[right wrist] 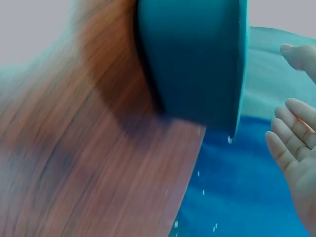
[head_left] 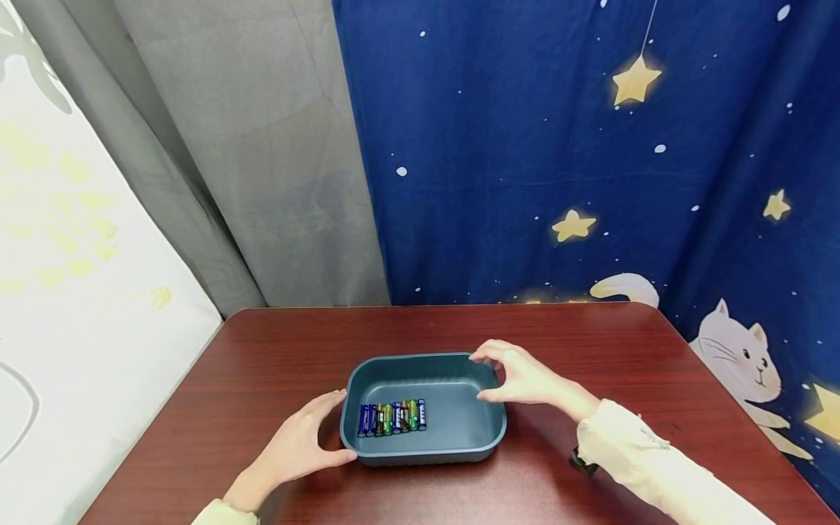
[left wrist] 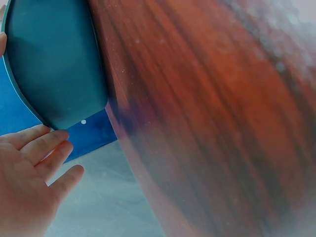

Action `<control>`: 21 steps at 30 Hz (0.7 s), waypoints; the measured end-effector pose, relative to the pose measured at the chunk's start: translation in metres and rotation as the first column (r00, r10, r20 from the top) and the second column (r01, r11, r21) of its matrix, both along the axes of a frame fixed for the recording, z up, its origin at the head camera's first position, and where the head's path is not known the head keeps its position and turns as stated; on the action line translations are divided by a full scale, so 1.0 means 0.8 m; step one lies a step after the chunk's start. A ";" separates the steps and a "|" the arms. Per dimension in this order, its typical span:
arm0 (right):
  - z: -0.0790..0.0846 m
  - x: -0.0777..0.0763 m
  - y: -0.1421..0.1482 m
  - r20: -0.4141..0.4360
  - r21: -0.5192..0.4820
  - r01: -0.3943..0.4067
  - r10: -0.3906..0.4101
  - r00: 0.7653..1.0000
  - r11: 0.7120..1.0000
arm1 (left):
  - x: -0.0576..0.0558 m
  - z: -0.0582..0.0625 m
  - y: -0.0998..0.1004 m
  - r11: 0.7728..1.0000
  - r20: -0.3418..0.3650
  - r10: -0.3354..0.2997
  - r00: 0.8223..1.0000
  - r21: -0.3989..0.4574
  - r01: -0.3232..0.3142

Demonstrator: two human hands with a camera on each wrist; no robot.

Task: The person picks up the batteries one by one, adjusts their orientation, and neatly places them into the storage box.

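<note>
A dark teal plastic basin [head_left: 459,415] with rounded corners stands on the table. Inside it, toward the left, several batteries [head_left: 397,418] lie side by side in a row, some blue, others green or dark with gold. My left hand [head_left: 295,445] is at the basin's left end, thumb and fingers spread, fingertips touching the rim. The left wrist view shows that hand [left wrist: 34,173] with its fingers extended against the basin's edge [left wrist: 54,64]. Over the right end hovers my right hand [head_left: 525,375], thumb and fingers apart and nothing between them. In the right wrist view this hand [right wrist: 298,143] appears apart from the basin [right wrist: 192,64].
The reddish-brown wooden table [head_left: 295,335] extends around the basin. Behind it hang a grey cloth [head_left: 262,146] and a blue curtain [head_left: 485,146] with stars and a cat. A white patterned sheet [head_left: 79,328] borders the left side. Something dark [head_left: 582,462] shows at the right sleeve's cuff.
</note>
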State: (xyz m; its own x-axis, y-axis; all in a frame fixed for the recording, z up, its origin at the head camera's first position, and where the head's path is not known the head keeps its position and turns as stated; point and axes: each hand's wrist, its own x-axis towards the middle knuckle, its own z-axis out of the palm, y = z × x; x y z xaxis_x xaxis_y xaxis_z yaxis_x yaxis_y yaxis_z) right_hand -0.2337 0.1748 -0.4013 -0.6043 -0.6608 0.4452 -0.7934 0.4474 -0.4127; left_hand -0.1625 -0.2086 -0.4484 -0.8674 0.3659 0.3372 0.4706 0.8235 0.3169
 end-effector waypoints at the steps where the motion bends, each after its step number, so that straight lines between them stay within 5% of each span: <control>1: 0.001 0.000 0.007 -0.014 -0.010 0.009 -0.009 1.000 1.000 | 0.000 0.000 0.000 1.000 0.002 0.000 1.000 0.001 0.000; 15: -0.016 0.018 0.094 0.004 0.011 0.219 -0.219 0.976 0.976 | 0.000 -0.001 -0.002 1.000 -0.008 -0.008 1.000 -0.013 0.008; 21: -0.034 0.027 0.115 0.008 0.004 0.249 -0.250 0.968 0.968 | -0.006 0.002 -0.012 1.000 -0.025 -0.017 1.000 -0.012 0.017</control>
State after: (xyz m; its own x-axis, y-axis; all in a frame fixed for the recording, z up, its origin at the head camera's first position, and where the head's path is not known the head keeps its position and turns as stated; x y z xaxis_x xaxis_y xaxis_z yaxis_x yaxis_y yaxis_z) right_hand -0.2121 0.2665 -0.4287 -0.7539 -0.4900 0.4377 -0.6530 0.6320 -0.4173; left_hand -0.1671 -0.2185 -0.4469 -0.8523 0.3845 0.3546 0.4921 0.8192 0.2945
